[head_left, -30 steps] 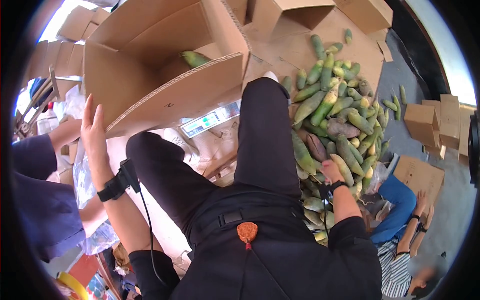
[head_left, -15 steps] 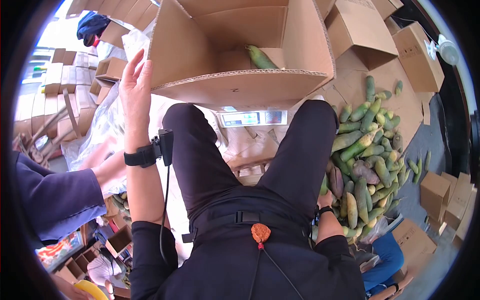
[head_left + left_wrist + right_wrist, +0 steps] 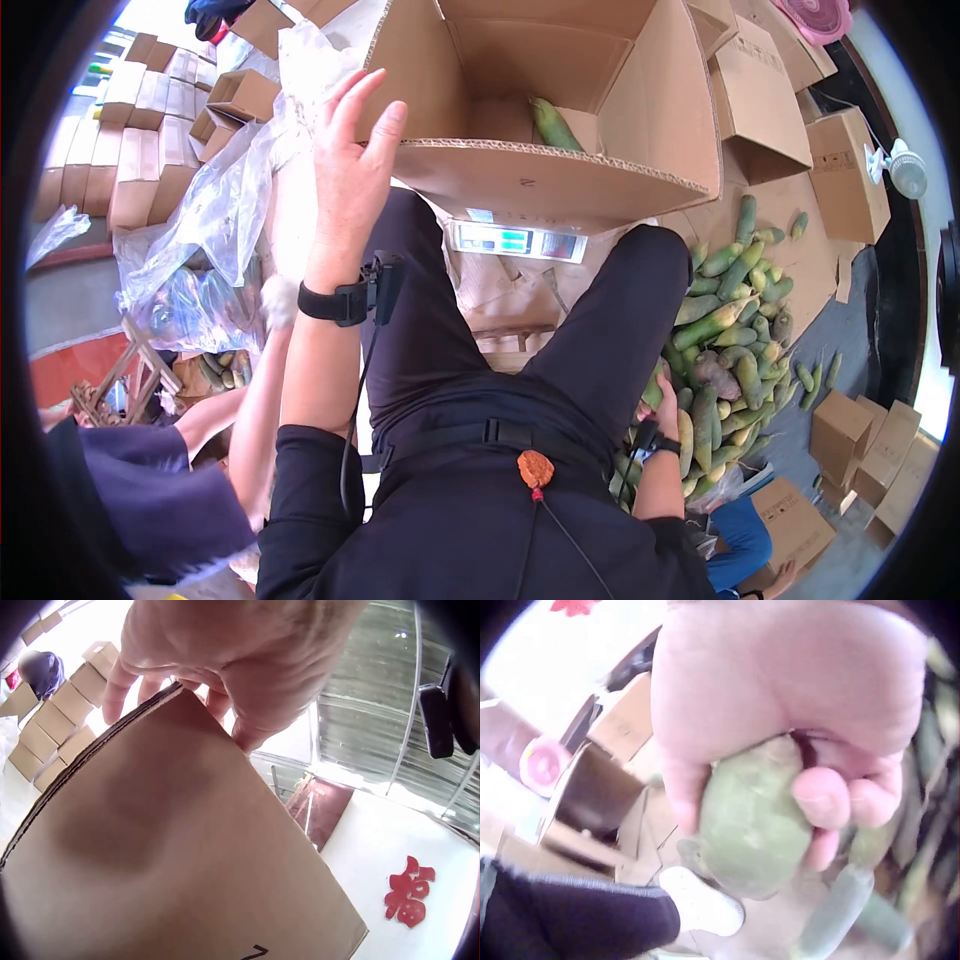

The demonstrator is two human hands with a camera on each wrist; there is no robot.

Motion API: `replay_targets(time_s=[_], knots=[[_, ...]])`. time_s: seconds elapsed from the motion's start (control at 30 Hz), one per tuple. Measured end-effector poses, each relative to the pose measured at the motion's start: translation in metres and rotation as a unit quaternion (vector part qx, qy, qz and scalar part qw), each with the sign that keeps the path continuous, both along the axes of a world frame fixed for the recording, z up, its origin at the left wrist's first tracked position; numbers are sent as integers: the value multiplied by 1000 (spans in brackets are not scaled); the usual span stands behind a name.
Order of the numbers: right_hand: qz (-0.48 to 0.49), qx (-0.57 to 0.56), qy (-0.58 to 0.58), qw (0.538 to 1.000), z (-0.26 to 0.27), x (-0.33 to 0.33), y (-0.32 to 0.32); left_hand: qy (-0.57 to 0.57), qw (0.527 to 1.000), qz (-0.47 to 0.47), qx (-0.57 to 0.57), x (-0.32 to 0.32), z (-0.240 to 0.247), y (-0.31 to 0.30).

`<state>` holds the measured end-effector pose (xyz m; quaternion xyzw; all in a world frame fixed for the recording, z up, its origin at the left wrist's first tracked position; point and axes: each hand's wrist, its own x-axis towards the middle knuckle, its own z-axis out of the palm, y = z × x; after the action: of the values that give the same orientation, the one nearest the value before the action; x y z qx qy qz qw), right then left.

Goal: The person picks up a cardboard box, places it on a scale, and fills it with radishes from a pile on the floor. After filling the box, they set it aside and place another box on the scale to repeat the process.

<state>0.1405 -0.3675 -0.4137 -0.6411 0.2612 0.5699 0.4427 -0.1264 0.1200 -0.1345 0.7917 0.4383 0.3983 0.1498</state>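
- Your left hand (image 3: 350, 190): fingers spread at the carton's (image 3: 560, 185) near-left corner.
- Carton interior: one green vegetable (image 3: 555, 125).
- Your right hand (image 3: 668, 405): drawn in toward your right thigh (image 3: 605, 325) within the last second. Fingers curl round the held vegetable (image 3: 754, 817); judged securely picked from the pile (image 3: 715, 320), outside the carton.
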Motion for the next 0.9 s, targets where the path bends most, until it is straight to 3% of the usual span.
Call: replay_targets(time_s=[0.13,0.2,0.27,0.53,0.67,0.73,0.9], knots=[[-22,90,-70,993,80,11,7,-40,997,-14,-57,2,2,-6],[-27,95,-161,982,116,14,16,-52,996,-17,-69,1,-1,-5],[-59,140,-187,970,151,21,28,11,1000,-20,16,-3,-8,2],[-8,190,-458,869,298,79,116,19,1000,-22,3,-2,-8,1],[103,251,-507,818,362,99,182,39,999,-23,10,-3,-6,-1],[250,299,-444,807,386,112,224,36,999,-25,10,-3,-6,-2],[432,258,-425,753,409,79,342,52,999,-11,4,-1,0,-5]])
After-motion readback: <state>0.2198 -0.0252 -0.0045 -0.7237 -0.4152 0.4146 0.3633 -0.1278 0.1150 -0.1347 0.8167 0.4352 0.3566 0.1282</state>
